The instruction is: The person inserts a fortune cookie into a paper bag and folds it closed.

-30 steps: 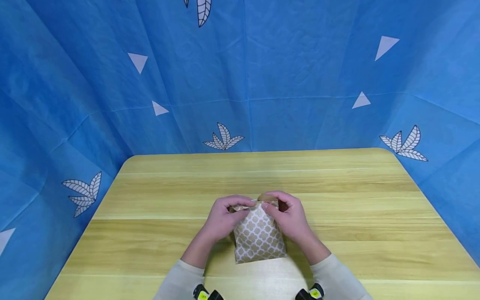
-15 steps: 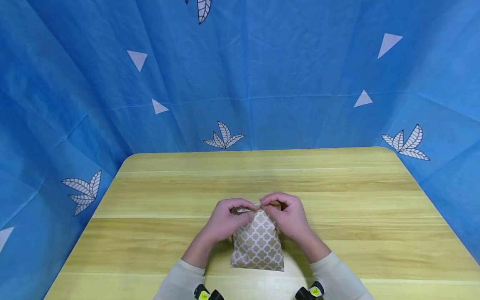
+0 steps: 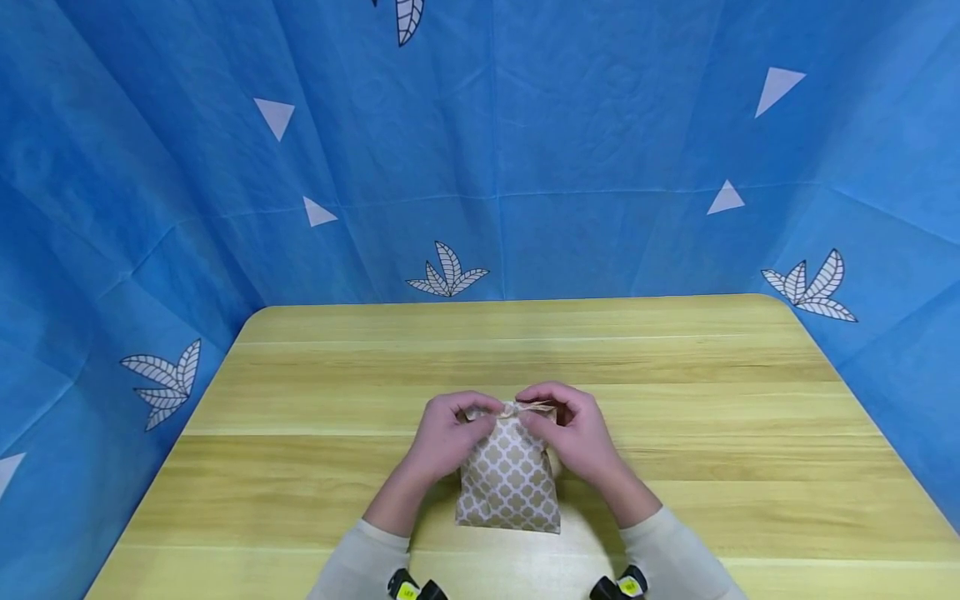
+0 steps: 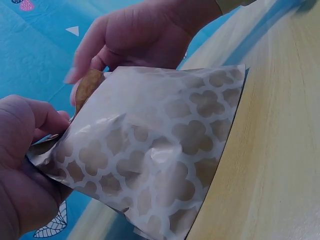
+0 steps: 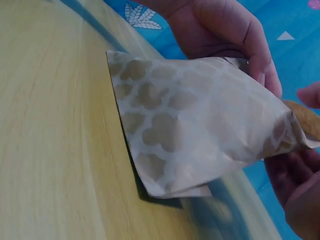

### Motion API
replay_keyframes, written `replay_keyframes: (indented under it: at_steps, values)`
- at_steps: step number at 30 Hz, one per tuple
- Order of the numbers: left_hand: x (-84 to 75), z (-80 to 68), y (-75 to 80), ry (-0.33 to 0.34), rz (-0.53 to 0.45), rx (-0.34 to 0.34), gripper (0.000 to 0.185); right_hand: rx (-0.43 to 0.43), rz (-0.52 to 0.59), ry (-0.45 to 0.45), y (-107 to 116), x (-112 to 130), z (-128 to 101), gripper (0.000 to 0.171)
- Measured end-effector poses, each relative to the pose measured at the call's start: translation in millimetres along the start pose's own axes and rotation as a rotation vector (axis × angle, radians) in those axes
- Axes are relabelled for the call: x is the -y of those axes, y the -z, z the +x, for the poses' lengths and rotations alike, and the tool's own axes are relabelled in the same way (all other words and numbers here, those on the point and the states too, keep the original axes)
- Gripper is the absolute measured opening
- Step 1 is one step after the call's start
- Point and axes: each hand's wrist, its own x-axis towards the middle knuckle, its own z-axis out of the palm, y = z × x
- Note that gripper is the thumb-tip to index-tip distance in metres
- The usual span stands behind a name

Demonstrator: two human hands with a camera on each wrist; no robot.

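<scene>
A small paper bag [image 3: 508, 483] with a tan-and-white quatrefoil print stands at the front middle of the table, its mouth toward the far side. My left hand [image 3: 448, 435] pinches the left part of its top edge between thumb and fingers, as the left wrist view confirms. On the other side, my right hand [image 3: 573, 427] holds the right part of the top edge, thumb on the near face and fingers behind. At the bag's mouth a brown rounded piece [image 4: 89, 89] sticks out beside my right fingers; its kind is unclear. The rest of the bag's inside is hidden.
The light wooden table [image 3: 300, 375] extends around the bag on every side. A blue curtain [image 3: 600, 150] with white triangles and leaf prints hangs behind and beside it. Each wrist carries a small black camera [image 3: 622, 583].
The bag's lower end has swung to the left and its base has shifted slightly. My fingers have shifted along its top edge, the right index finger now nearer the middle.
</scene>
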Motion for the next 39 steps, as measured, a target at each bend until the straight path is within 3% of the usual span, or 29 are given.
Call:
replay_keyframes:
  at_steps: [8,29,39]
  values:
    - [-2.6,-0.2,-1.2,0.009,-0.049,-0.04,0.022,-0.093,-0.14,-0.202,-7.1,7.3,3.5,0.011]
    - [-9.1,0.4,2.2,0.038,-0.061,-0.12,0.022,-0.075,-0.032,-0.379,9.1,19.3,7.9,0.013]
    - [-15.7,0.2,1.1,0.079,-0.051,-0.143,0.023,-0.049,-0.039,-0.397,12.6,22.1,8.8,0.013]
